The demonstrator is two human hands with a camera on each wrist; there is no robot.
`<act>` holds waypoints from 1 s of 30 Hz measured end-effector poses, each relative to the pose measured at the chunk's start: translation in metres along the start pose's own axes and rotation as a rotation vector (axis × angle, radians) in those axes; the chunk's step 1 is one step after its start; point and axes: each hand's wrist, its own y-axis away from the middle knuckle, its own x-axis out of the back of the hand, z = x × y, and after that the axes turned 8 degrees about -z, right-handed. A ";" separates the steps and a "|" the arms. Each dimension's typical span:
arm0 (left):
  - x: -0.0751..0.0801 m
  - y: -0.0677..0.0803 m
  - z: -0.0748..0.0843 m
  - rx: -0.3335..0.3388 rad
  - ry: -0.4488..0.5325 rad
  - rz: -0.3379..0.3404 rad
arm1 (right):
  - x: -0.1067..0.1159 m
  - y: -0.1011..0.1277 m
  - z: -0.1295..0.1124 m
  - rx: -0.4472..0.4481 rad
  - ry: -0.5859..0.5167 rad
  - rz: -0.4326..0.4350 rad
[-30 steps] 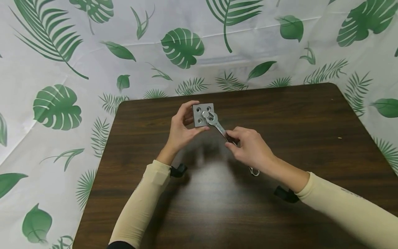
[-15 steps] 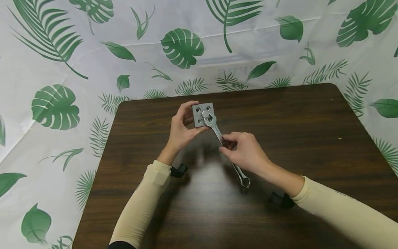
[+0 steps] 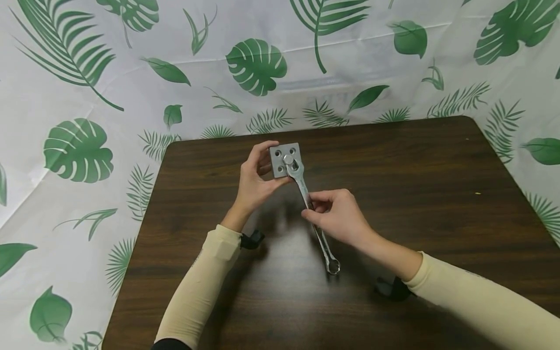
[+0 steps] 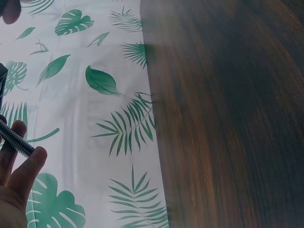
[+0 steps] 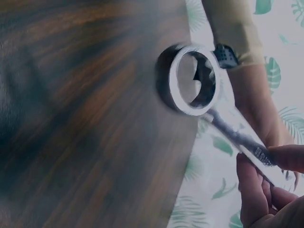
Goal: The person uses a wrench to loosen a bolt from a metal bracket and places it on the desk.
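Note:
A square grey metal plate [image 3: 275, 162] with holes is gripped at its left edge by my left hand [image 3: 255, 181], held up near the table's far side. A bolt head [image 3: 288, 159] sits at the plate's middle. The left wrist view shows the bolt's threaded shank [image 4: 17, 140] behind the plate, close to curled fingers [image 4: 31, 166]. My right hand [image 3: 340, 214] pinches a combination wrench [image 3: 303, 188] between thumb and fingers around mid-handle. The wrench's open end meets the bolt head. Its ring end [image 5: 176, 97] points toward the person, over the table.
The dark wood-grain table [image 3: 415, 194] lies beneath both hands. A white sheet with green leaf prints [image 3: 306, 87] hangs behind and left of it. A tiny yellowish scrap [image 3: 478, 193] lies toward the right. Black wrist mounts [image 3: 252, 239] hang under both forearms.
The wrench handle has swung clockwise about the bolt, its ring end travelling left and toward the person. My right hand has moved left and down with it. The left hand and plate have barely moved.

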 end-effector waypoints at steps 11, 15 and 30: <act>-0.001 0.001 -0.001 -0.021 -0.015 0.017 | -0.007 0.000 -0.006 -0.098 -0.277 -0.076; -0.001 0.000 -0.002 -0.040 -0.011 0.029 | -0.010 0.000 -0.008 -0.130 -0.383 -0.100; -0.004 0.001 -0.002 -0.024 -0.005 0.008 | -0.006 -0.011 0.003 0.068 -0.104 0.010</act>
